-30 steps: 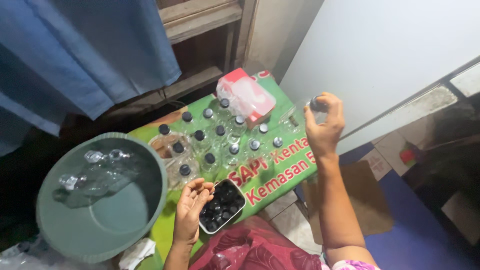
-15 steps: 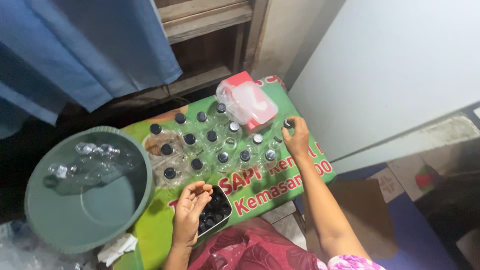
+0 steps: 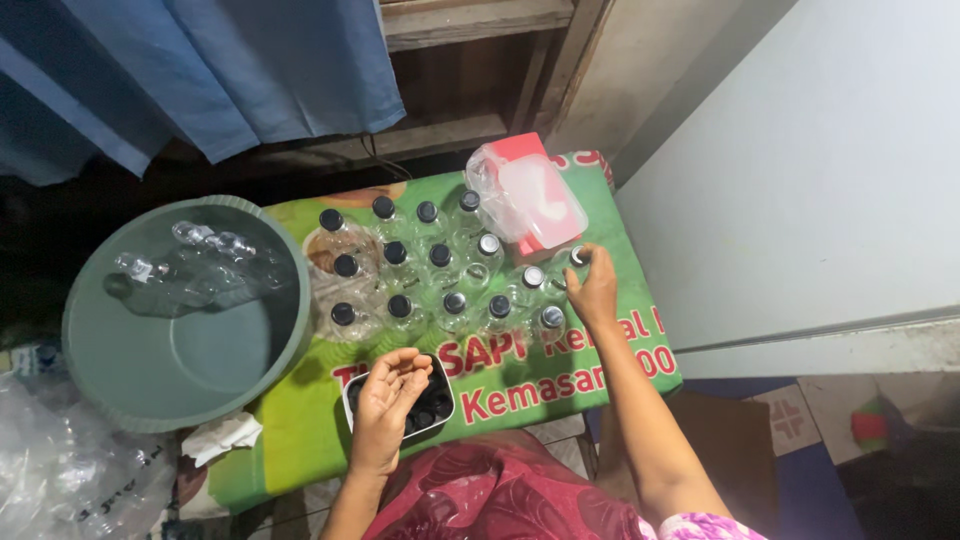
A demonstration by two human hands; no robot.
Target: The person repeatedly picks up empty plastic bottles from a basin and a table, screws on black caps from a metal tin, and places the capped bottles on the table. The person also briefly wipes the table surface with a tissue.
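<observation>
Head view: right hand [image 3: 592, 290] down from mid-air a second ago, fingers now closed around a small capped clear bottle [image 3: 578, 258] set at the three o'clock end of the bottle rows on the green table [image 3: 300, 440]. Bottle upright, long axis vertical, cap pointing up. Left hand [image 3: 392, 395] at six o'clock, fingertips pinched together in the tray of black caps [image 3: 432, 408]; cap between them not discernible.

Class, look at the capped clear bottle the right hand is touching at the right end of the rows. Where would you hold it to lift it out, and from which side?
Grip the capped bottle at its neck, just under the dark cap, coming from straight above. It stands upright, other bottles crowd its left, and the pink bagged box sits behind, so the body is poorly exposed. The right hand already rests by its top.
</observation>
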